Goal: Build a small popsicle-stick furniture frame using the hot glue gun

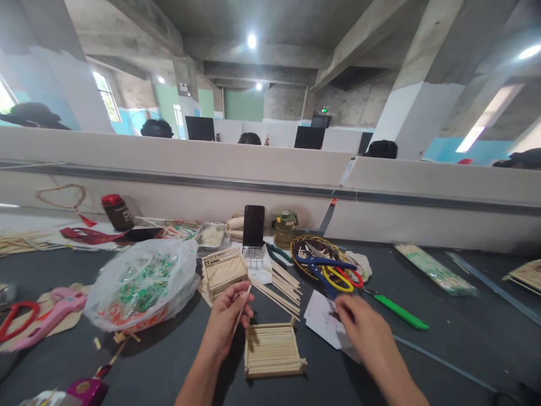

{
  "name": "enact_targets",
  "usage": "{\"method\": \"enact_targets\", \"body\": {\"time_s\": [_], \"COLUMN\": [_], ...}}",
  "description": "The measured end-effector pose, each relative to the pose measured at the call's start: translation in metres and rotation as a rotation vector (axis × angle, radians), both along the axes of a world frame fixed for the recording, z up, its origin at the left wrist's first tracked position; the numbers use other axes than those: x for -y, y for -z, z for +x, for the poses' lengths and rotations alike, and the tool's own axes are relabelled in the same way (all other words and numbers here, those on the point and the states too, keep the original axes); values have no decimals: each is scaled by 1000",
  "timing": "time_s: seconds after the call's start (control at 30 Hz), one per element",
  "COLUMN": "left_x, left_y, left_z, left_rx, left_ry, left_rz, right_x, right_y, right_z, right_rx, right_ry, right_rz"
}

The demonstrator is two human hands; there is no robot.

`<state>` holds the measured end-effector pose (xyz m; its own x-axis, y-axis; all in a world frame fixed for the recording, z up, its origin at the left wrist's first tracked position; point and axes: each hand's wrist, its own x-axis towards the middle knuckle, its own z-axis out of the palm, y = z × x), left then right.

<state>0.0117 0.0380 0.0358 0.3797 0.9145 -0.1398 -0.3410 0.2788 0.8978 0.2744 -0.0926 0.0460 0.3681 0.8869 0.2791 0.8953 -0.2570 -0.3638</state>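
My left hand [230, 310] is closed in a pinch on a thin wooden stick [240, 313], which slants down past the fingers. Just right of it lies a small wooden stick frame [273, 349], with a floor of parallel sticks and low posts at corners. My right hand [363, 324] is closed over the edge of a white paper [323, 321] with writing on it; whatever its fingertips hold is hidden. Behind my left hand stands another stick model [224, 270] with railed sides. Loose sticks [281, 290] lie between the models and the paper.
A plastic bag [143, 282] of green and red pieces sits left, near pink pliers [54, 316]. Behind are a phone [253, 225] on a stand, a green bottle [285, 228], and a basket [316, 254] with scissors. A green-handled tool [399, 310] lies right.
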Motion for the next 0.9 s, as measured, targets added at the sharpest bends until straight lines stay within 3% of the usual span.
{"method": "enact_targets", "body": {"time_s": [0.1,0.2,0.27,0.37,0.43,0.67,0.9], "left_x": [1,4,6,8,7,-7,-21], "left_y": [-2,-4,-4,-5,-4,7,-3], "left_z": [0,0,-1,0,0,-7,4], "left_rx": [-52,-124,-143,-138,-136,-130,-140], "left_ry": [33,52,63,83,61,-159,-138], "left_rz": [23,80,116,153,141,113,162], "right_x": [-41,-64,-67,-64,-61,-52,-56], "right_y": [-44,-57,-52,-39,-31,-7,12], "right_z": [13,9,-5,-30,-39,-30,-45], "right_rx": [-71,-111,-240,-515,-526,-402,-594], "right_ry": [68,187,210,-30,-157,-199,-290], "right_rz": [207,286,279,47,-81,-327,-561]}}
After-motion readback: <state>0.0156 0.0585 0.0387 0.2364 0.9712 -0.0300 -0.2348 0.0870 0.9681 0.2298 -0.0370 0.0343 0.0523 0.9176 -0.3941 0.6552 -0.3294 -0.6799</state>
